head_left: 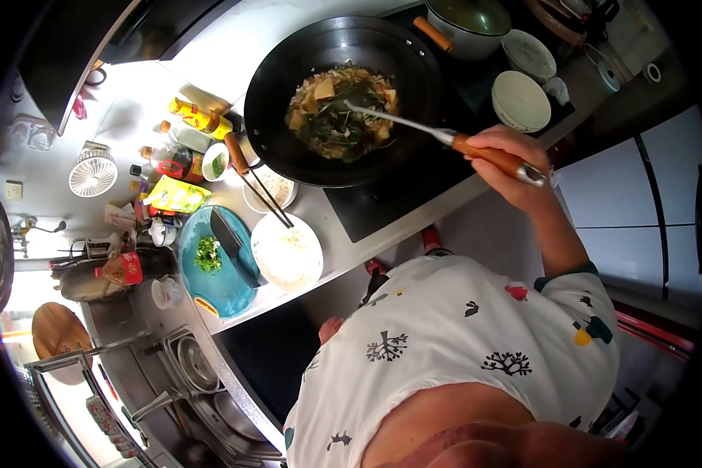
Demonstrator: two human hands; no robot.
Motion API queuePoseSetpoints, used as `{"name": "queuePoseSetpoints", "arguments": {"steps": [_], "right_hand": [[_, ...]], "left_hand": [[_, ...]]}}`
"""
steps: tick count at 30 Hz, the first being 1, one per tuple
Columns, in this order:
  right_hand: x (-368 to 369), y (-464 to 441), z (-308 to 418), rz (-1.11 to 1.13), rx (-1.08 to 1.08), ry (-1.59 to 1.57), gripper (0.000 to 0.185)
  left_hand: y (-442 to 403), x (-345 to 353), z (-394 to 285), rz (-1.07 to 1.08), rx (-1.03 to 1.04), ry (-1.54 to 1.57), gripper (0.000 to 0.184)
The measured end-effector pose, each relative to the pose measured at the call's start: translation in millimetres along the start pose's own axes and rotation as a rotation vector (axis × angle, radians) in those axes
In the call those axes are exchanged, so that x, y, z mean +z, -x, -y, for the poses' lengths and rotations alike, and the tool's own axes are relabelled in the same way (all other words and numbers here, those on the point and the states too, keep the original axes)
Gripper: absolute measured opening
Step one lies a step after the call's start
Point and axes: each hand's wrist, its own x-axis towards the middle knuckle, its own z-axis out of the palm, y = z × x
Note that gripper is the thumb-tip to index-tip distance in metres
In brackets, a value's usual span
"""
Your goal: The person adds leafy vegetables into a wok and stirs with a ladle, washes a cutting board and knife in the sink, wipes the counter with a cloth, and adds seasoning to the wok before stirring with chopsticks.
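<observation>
the right hand (513, 160) is wrapped around the brown wooden handle of a spatula (413, 125), fingers curled closely about the smooth, rounded grip, with a shiny metal cap at its end. the spatula's slim pale metal shaft slants down into the wok (269, 93), its tip among the food (320, 129): a glossy, uneven heap of dark green leaves, flat tan slabs and small pale bits. the wok is wide, round and dark, its smooth wall curving up to a thin rim, and it sits over the glassy black stove (366, 214). the left hand (330, 330) shows only in part beside the white printed shirt (460, 335), low near the counter edge; i cannot tell how its fingers stand or whether it holds anything. near the wok, a smooth white bowl (288, 261) holds something pale, washed out by glare, with two thin dark sticks (277, 207) reaching over its rim. just beside it lies a rounded turquoise board (199, 285) carrying a broad black knife (228, 236) and a loose, crumbly pile of chopped greens (208, 254). an off-white round bowl (521, 101) stands on the wok's other side.
</observation>
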Motion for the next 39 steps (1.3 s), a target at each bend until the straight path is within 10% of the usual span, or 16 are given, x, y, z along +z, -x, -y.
{"name": "queuePoseSetpoints", "arguments": {"steps": [6,25,28,33,36,39], "right_hand": [[-6.8,5.0,6.5,-0.001,-0.05,0.164,0.029],[-4.2,-14.4,30.7,0.241,-0.143,0.111,0.034],[-9.6,-8.9,38.0,0.293,-0.102,0.173,0.031],[8.6,-18.2,7.6,0.167,-0.147,0.126,0.029],[-13.7,-16.8,23.7,0.115,-0.144,0.129,0.03],[-28.5,-14.6,33.9,0.143,-0.102,0.187,0.03]], "left_hand": [[4.2,10.9,-11.9,-0.325,-0.23,0.565,0.037],[-13.2,-6.3,-9.5,-0.221,-0.285,0.591,0.038],[-1.4,-7.2,-4.5,-0.017,0.217,-0.148,0.036],[5.0,-10.4,-20.9,0.101,0.137,-1.24,0.038],[5.9,-12.2,-5.5,0.067,0.242,-0.891,0.04],[7.7,-5.1,5.8,0.177,0.303,0.296,0.042]]}}
